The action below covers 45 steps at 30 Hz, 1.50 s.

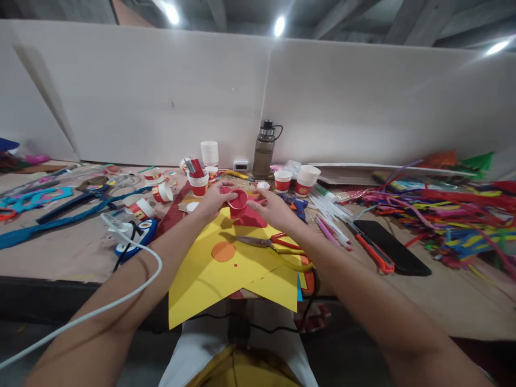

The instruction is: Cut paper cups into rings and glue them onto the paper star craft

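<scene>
Between my two hands is a small red cup-shaped piece [238, 204], its round opening facing me. My left hand [216, 200] grips its left side, and the fingers of my right hand [271, 206] are closed at its right edge. Red paper [253, 217] lies just beneath. Yellow sheets [201, 279] cover the table edge below my hands, with an orange paper circle [223, 251] on them. Scissors with red and yellow handles [262, 242] rest on the yellow sheets, pointing left.
Behind stand paper cups [282, 181], a cup of markers [198, 183] and a dark bottle [263, 153]. A phone [391, 247], cutter [374, 251] and pipe cleaners [463, 215] lie right. Pliers [74, 203], a power strip [139, 239] and a white cable [155, 277] are left.
</scene>
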### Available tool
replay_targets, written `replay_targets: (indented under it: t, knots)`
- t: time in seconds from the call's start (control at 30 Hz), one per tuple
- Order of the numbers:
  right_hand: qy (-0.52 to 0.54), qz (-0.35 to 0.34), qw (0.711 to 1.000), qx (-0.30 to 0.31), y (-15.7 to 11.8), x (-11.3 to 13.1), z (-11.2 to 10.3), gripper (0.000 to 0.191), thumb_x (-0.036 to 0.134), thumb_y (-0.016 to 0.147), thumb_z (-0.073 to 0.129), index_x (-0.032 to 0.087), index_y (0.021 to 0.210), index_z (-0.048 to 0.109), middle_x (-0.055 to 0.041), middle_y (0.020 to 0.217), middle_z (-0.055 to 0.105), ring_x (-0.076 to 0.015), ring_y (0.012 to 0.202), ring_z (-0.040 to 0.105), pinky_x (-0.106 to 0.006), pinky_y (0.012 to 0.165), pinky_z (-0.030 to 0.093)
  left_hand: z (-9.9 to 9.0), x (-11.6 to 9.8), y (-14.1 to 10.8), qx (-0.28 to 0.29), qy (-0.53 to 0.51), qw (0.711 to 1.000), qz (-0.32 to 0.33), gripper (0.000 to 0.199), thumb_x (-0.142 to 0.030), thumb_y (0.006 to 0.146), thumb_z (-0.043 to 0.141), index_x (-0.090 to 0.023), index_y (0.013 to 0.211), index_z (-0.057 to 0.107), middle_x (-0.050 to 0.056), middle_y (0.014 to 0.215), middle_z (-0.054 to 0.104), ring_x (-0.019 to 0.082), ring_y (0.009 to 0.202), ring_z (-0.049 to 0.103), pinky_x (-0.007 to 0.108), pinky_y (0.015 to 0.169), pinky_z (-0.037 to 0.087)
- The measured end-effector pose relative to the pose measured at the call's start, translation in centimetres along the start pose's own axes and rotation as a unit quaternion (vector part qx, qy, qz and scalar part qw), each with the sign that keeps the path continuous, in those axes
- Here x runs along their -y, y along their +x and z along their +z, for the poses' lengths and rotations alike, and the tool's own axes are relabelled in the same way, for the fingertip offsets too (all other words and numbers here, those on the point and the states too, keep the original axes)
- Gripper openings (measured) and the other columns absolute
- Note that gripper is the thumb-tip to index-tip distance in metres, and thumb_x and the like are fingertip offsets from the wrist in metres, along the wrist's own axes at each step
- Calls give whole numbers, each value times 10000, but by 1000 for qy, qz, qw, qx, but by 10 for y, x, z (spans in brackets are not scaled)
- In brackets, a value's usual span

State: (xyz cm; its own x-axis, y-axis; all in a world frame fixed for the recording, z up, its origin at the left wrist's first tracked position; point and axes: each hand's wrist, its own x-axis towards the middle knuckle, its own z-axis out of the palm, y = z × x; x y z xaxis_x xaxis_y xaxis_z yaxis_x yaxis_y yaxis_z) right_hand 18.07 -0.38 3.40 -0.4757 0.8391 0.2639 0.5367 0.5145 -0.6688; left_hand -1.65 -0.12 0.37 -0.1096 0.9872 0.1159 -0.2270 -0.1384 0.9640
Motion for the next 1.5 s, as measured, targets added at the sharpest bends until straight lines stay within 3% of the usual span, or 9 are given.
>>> replay_targets:
  t: [0.27,0.47,0.7,0.8,0.9,1.03,1.2,1.37,1.5]
  knots:
    - [138,22,990,14,3,-23,17,289,428,827,577,155,880,656,-13,700,653,-122,585,592,-229,533,453,22,10,-11,-44,29,994,92,510,-172,571,798,-181,1035,589,34,983,665,143,808,634,272,762,491]
    - [232,40,972,12,-7,-20,14,253,398,794,637,157,867,657,-31,727,677,-119,568,620,-223,513,505,34,13,-19,-24,-140,989,-48,470,-119,588,782,-176,993,552,-8,830,665,113,694,624,245,661,495]
    - [282,59,957,-5,2,-33,15,327,494,783,660,174,842,627,-19,655,650,-127,559,615,-241,537,507,36,16,-21,43,-122,988,-79,348,-140,544,814,-133,849,646,29,767,703,177,755,666,314,738,531]
    - [302,83,950,19,6,-35,9,399,557,833,575,161,797,613,-55,748,654,-122,595,602,-254,547,513,32,17,-16,-8,-116,992,-47,341,-125,535,812,-135,838,656,29,760,709,180,750,670,330,742,541]
    - [236,87,967,40,7,-36,2,385,508,868,542,143,769,613,-82,789,655,-132,638,597,-263,563,499,23,16,-8,-58,-162,985,-6,317,-104,572,778,-135,857,644,18,759,705,158,757,668,316,762,546]
    - [49,6,996,74,1,-29,-6,308,443,852,552,158,767,629,-35,707,643,-129,620,563,-260,583,423,14,14,0,-104,-184,977,-1,272,-100,618,735,-143,863,623,-1,748,690,120,717,649,258,711,538]
    - [-123,-62,989,50,-18,-15,-28,296,411,860,528,162,749,643,-24,694,632,-133,638,520,-264,585,344,14,17,4,-107,-172,979,-4,251,-117,631,733,-137,846,606,8,749,682,131,700,646,278,689,534]
    - [-174,-43,982,63,-44,-23,-45,274,399,885,505,188,858,678,-18,726,654,-138,632,538,-265,582,353,15,18,4,-120,-168,978,-15,206,-99,659,719,-126,819,591,8,708,681,114,650,646,234,638,513]
    - [-216,-78,971,62,-40,-35,-34,293,392,858,580,176,1038,662,-87,1026,674,-204,920,602,-306,784,446,16,17,3,-137,-165,977,-10,173,-95,689,692,-119,832,599,12,707,683,105,638,645,223,636,503]
